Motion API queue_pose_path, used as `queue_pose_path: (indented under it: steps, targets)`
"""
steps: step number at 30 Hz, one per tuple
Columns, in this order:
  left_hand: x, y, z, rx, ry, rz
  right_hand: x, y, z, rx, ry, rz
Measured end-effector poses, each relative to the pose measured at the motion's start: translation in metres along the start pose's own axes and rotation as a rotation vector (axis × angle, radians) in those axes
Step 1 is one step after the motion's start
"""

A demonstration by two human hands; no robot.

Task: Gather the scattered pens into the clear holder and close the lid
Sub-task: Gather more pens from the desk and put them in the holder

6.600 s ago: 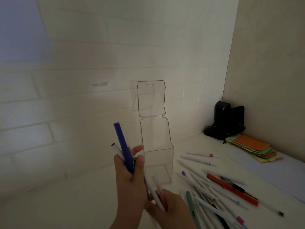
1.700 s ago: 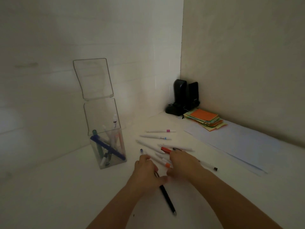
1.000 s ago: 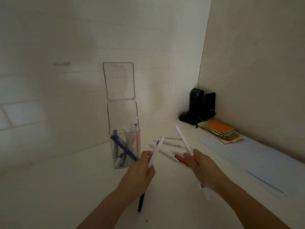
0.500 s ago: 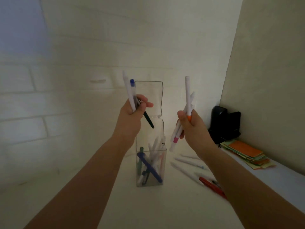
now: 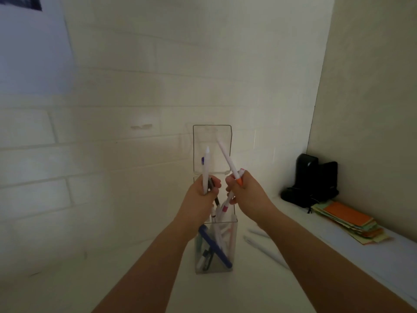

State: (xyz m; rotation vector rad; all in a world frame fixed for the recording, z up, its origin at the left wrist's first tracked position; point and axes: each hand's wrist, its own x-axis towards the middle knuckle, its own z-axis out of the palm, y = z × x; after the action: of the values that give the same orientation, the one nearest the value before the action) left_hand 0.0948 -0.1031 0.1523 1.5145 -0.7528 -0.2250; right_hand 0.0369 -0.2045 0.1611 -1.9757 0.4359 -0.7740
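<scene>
The clear holder (image 5: 234,256) stands upright on the white desk near the wall, its hinged lid (image 5: 212,141) swung up and open. Several pens lean inside it, among them a thick blue pen (image 5: 214,247). Just above the holder's mouth my left hand (image 5: 200,197) grips a bunch of pens (image 5: 205,168), white and dark. Close beside it my right hand (image 5: 248,193) grips a second bunch of white pens (image 5: 228,160) with orange and pink ends; their lower tips point into the holder.
A few white pens (image 5: 259,242) still lie on the desk right of the holder, partly hidden by my right arm. A black device (image 5: 313,179) stands in the corner beside a stack of coloured paper (image 5: 347,220). White sheets (image 5: 365,251) lie along the right wall.
Both hands have come down and together over the holder's opening, each still gripping its pens. The view has tilted slightly down.
</scene>
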Motion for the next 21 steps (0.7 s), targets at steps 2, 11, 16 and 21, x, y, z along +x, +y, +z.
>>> queue_pose_path:
  steps: [2, 11, 16, 21]
  targets:
    - [0.001, 0.0, -0.002, 0.041, -0.005, -0.021, 0.0, -0.004, 0.002, -0.051, -0.011, 0.0]
    - [0.0, -0.003, -0.01, 0.002, 0.02, 0.019, -0.006, 0.0, 0.007, -0.098, 0.041, -0.055]
    - [0.0, -0.009, -0.013, -0.016, 0.0, 0.056, -0.007, 0.002, 0.004, -0.031, 0.009, -0.081]
    - [0.001, 0.007, -0.016, -0.201, 0.017, 0.144, -0.013, -0.001, 0.005, -0.043, -0.006, -0.115]
